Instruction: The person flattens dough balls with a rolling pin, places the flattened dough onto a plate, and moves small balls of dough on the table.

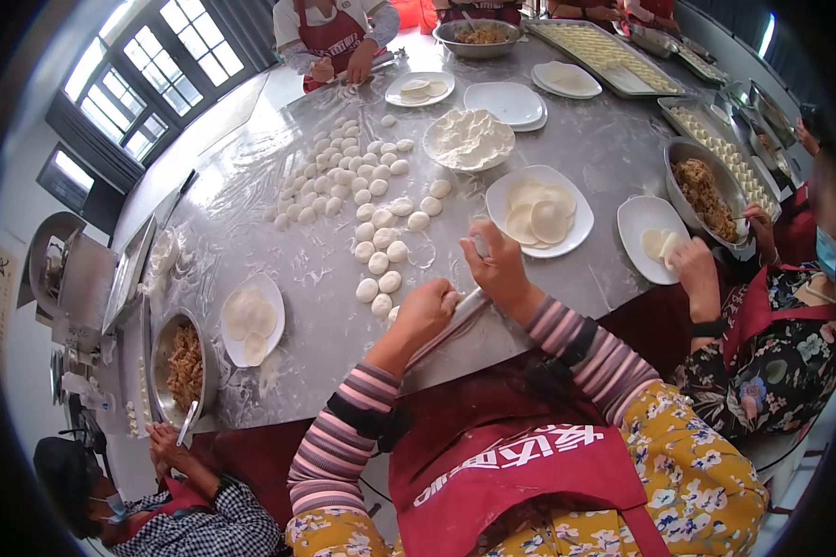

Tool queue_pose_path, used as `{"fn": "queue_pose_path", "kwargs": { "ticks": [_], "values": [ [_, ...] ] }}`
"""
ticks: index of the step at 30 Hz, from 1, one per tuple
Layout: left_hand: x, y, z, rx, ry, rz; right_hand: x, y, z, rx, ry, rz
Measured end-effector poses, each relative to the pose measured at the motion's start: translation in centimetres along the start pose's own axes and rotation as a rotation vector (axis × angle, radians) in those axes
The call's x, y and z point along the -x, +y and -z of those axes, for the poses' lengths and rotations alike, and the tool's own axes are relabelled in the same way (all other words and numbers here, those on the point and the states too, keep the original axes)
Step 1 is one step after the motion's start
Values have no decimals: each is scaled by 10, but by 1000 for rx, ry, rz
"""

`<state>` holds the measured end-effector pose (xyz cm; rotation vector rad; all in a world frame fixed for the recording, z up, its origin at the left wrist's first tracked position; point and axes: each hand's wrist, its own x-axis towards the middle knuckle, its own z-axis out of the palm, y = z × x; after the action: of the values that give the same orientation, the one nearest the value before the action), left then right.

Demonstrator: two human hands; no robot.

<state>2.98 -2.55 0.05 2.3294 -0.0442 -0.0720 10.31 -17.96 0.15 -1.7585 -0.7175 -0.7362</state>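
Two hands centre my feed. I have the right hand (497, 265) closed round a pale rolling pin (466, 305), which slants between both hands at the near table edge; the left hand (424, 311) curls beside it, and I can't tell whether it grips. Dough balls (364, 252) crowd it at 10 o'clock. A wrapper plate (581, 221) obstructs 1 o'clock, a flour bowl (472, 168) stands at 12, and a co-worker's hand (697, 271) occupies 3.

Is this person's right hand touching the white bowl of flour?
Apart. The head view shows bare grey tabletop between the right hand and the near edge of the flour bowl.
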Motion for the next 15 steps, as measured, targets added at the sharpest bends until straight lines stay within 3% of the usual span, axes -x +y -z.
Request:
{"fn": "queue_pose_path", "kwargs": {
  "ticks": [2, 8, 10, 13, 15],
  "values": [
    [1, 2, 7, -57, -156, 3, 11, -2, 11, 6, -28, -20],
    [26, -14, 12, 194, -199, 112, 51, -27, 53, -20, -33, -221],
    [25, -7, 10, 127, -157, -10, 27, -12, 29, 13, -14, -111],
    [7, -16, 4, -55, -41, -27, -6, 2, -9, -17, -29, -31],
    [4, -12, 9, -53, -79, -12, -6, 3, -6, -14, -3, -32]
  ]
}}
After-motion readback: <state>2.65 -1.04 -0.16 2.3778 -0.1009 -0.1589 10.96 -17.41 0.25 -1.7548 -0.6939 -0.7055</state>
